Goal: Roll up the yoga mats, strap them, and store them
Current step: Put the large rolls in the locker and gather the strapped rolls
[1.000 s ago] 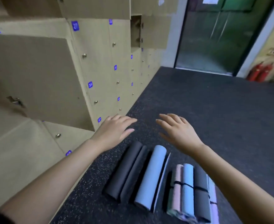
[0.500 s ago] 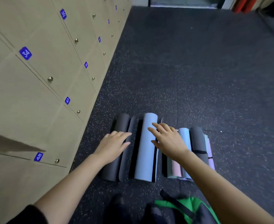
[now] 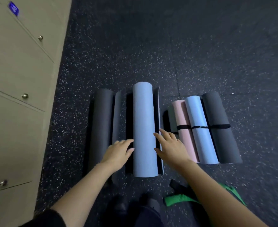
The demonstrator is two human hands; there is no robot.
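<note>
One dark mat (image 3: 100, 125), partly hidden behind left hand (image 3: 118, 153).

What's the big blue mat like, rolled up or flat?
Rolled up: the big blue mat is a tube, no strap around it.

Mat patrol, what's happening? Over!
Left hand, right hand open, either side of blue mat roll. Roll unstrapped. Dark mat roll close left, strapped bundle right.

Lockers (image 3: 12, 63) left; loose mats (image 3: 144, 125) in the middle; strapped bundle (image 3: 202, 145) right; bag (image 3: 177, 198) nearer the person.
</note>
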